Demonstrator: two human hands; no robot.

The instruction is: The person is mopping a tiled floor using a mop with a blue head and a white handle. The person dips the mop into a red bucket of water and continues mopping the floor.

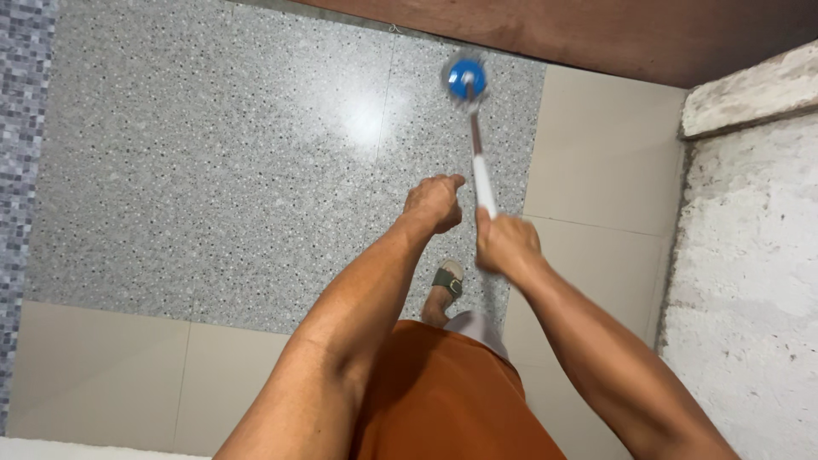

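Right hand point(506, 244) clamped on white mop handle point(482, 175); left hand point(434, 203) fisted beside it — contact unclear. Blue mop head point(467, 79) upper centre — wet-looking speckled floor point(213, 170), slip risk in sandal point(448, 280).

The mop head point(467, 81) sits on the floor point(213, 170) near the top of the frame, right of the middle. Its pole point(482, 175) runs down to the right hand point(506, 244) in the middle. The left hand point(434, 203) is just left of the pole. A sandal point(447, 284) lies below the hands. A wall point(750, 255) stands at the right edge.
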